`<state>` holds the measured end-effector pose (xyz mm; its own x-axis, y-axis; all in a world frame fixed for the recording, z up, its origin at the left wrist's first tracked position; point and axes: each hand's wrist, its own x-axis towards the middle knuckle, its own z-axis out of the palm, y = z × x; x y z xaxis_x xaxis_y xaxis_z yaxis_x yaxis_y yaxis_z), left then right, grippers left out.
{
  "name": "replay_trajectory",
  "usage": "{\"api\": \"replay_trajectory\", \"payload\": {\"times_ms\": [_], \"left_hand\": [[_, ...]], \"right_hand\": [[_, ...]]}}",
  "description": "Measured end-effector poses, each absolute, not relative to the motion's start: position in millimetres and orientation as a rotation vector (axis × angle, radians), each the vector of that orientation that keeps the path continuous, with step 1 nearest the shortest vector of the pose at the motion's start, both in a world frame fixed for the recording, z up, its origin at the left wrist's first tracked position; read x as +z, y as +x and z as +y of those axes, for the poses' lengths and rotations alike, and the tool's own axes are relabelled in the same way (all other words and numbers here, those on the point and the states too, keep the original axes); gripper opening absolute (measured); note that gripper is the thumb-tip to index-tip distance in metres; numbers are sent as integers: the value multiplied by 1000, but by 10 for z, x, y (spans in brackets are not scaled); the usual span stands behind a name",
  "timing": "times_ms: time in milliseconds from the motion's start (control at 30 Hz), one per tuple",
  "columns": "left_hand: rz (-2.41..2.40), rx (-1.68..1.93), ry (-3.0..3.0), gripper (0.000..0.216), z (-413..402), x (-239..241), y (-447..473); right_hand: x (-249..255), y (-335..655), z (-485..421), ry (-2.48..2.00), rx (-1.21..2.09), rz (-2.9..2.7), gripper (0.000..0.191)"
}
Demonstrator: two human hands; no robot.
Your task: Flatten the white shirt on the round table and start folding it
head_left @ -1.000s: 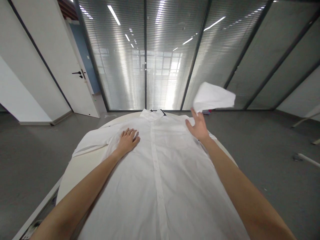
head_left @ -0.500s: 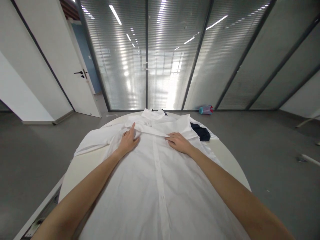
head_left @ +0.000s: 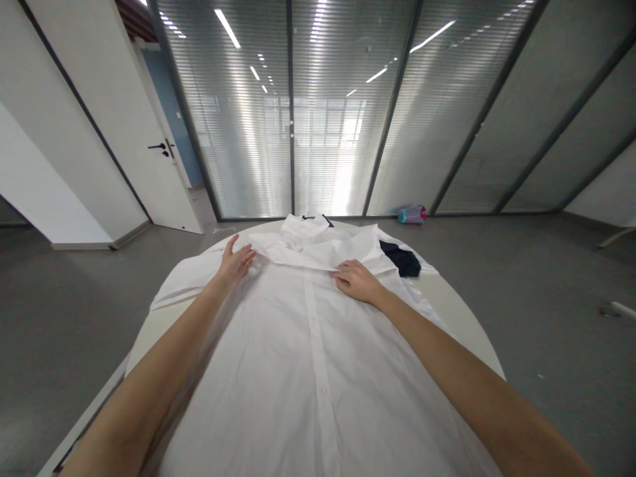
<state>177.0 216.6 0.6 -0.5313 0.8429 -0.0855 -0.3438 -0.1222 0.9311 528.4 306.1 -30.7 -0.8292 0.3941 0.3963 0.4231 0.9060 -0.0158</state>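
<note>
The white shirt (head_left: 318,344) lies buttoned-side up across the round table (head_left: 462,318), one sleeve (head_left: 318,253) folded over the chest; the right hand (head_left: 356,281) presses flat on that fold, fingers together, gripping nothing; the left hand (head_left: 234,262) rests spread near the shoulder; loose pressure could let the sleeve slide crooked, and a dark cloth (head_left: 403,260) just beside might snag.

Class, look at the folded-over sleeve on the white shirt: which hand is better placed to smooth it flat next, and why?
Probably the right hand: it rests flat on the folded sleeve, while the left hand lies at its far end.
</note>
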Motion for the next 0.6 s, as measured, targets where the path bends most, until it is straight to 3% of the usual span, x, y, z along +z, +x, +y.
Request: {"api": "replay_trajectory", "payload": {"times_ms": [200,333,467,600], "left_hand": [[1289,1674,694,57,2119,112,1695],[1355,1524,720,30,2046,205,1695],[1408,1559,713,8,1912,300,1760],[1197,1809,642,9,1691,487,1834]], "right_hand": [[-140,5204,2887,-530,-72,-2498,22],[-19,4945,2542,-432,235,-2594,26],[-78,4733,2335,-268,373,-2826,42],[-217,4763,2497,-387,298,-2829,55]]}}
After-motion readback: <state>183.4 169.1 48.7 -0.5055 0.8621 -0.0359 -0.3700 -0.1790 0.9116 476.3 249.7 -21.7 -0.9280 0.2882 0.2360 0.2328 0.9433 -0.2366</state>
